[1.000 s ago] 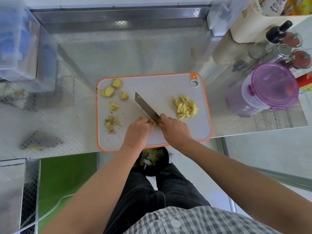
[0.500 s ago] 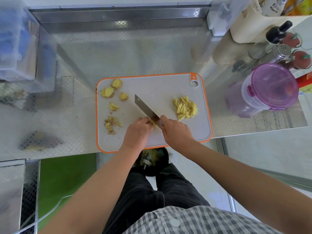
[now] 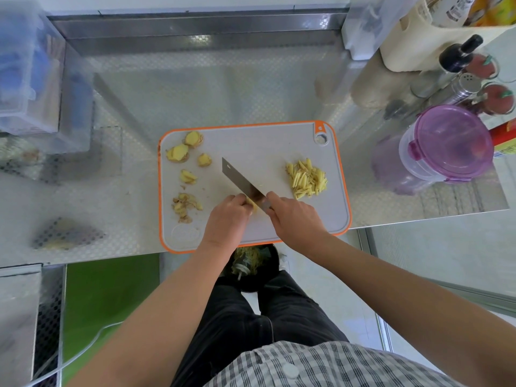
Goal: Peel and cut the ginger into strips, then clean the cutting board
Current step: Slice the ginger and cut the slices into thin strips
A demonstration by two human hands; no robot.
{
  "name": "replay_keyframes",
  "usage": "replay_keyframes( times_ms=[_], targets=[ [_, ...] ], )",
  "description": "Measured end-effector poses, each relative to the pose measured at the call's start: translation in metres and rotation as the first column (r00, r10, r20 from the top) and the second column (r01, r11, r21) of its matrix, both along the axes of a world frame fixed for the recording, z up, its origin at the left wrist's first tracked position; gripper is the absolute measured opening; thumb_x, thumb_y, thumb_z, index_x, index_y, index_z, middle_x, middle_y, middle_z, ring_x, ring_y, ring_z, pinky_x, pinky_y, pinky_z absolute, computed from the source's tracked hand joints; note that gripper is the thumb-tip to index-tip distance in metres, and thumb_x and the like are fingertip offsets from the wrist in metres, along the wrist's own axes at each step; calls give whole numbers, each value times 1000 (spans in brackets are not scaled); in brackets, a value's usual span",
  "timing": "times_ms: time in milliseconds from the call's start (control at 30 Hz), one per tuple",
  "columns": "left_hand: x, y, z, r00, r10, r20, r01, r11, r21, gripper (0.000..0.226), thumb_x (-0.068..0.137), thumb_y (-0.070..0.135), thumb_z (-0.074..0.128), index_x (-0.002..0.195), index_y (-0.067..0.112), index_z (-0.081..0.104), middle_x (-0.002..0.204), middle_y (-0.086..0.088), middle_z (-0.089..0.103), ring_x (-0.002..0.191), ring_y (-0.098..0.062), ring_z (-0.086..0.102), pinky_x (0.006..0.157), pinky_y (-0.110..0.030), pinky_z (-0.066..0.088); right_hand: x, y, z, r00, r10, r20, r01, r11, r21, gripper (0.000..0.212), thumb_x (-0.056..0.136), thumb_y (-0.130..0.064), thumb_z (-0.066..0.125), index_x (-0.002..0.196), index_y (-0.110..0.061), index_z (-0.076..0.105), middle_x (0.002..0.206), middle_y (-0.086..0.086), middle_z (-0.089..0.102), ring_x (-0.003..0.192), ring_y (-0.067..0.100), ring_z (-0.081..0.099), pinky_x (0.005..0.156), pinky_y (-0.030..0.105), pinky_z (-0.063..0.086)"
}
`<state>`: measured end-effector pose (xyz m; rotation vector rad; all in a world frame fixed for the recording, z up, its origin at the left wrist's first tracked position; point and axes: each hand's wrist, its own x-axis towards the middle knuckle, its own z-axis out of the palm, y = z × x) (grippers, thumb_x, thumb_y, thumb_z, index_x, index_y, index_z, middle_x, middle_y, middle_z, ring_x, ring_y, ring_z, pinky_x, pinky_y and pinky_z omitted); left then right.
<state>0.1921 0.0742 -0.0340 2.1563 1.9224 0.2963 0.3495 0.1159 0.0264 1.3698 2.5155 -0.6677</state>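
On the orange-rimmed cutting board [image 3: 265,146], peeled ginger chunks [image 3: 178,152] lie at ten o'clock and peel scraps [image 3: 184,205] at eight. Near six o'clock the left hand [image 3: 226,219] curls its fingers onto a small ginger piece [image 3: 252,203], pinning it against the knife [image 3: 240,180], whose blade points toward eleven. The right hand [image 3: 293,219] grips the handle. Cut ginger strips [image 3: 307,178] are piled at three o'clock; a purple-lidded tub [image 3: 446,141] stands beyond the board's right edge.

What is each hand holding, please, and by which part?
The right hand grips the steel cleaver by its handle; the left hand holds a yellow ginger piece under curled fingertips.
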Motion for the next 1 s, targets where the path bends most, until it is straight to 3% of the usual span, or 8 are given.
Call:
replay_keyframes(
  times_ms=[233,400,567,767,1000],
  targets=[
    [0,0,1,999,7,32,-8,1000,12,26,51,-11,83,62,6,67,64,-6,57,56,-26,55,39,-31,47,-10,1,-8,998,-30,61,31,999,-17,9,98,-13,36,107,-13,39,79,3,49,65,28,46,57,33,32],
    [1,-1,3,999,11,40,-11,1000,13,27,51,-11,83,63,6,66,62,-6,55,55,-27,55,38,-31,47,-7,0,-12,999,-35,-3,35,999,-17,15,102,-22,32,111,-13,40,93,5,59,70,31,52,59,35,37],
    [0,-1,6,1000,1,23,-1,1000,19,28,49,-10,85,60,6,65,60,-6,55,53,-26,54,37,-29,46,0,-3,-4,1000,-17,-12,17,1000,-15,12,102,-21,31,108,-14,38,79,2,48,67,30,50,59,36,40],
    [0,-1,5,999,5,38,-6,1000,24,29,48,-11,84,60,7,64,59,-6,55,53,-26,54,37,-28,45,-5,-2,-7,999,-15,39,16,1000,-11,11,101,-19,33,108,-13,38,77,2,48,65,30,51,56,34,36],
    [1,-2,6,998,20,56,-21,999,29,25,52,-8,84,62,7,66,62,-6,56,55,-27,55,37,-30,46,-12,-1,-13,998,-47,40,48,999,-21,12,101,-19,35,110,-13,39,91,5,58,67,28,47,58,33,33]
  ],
)
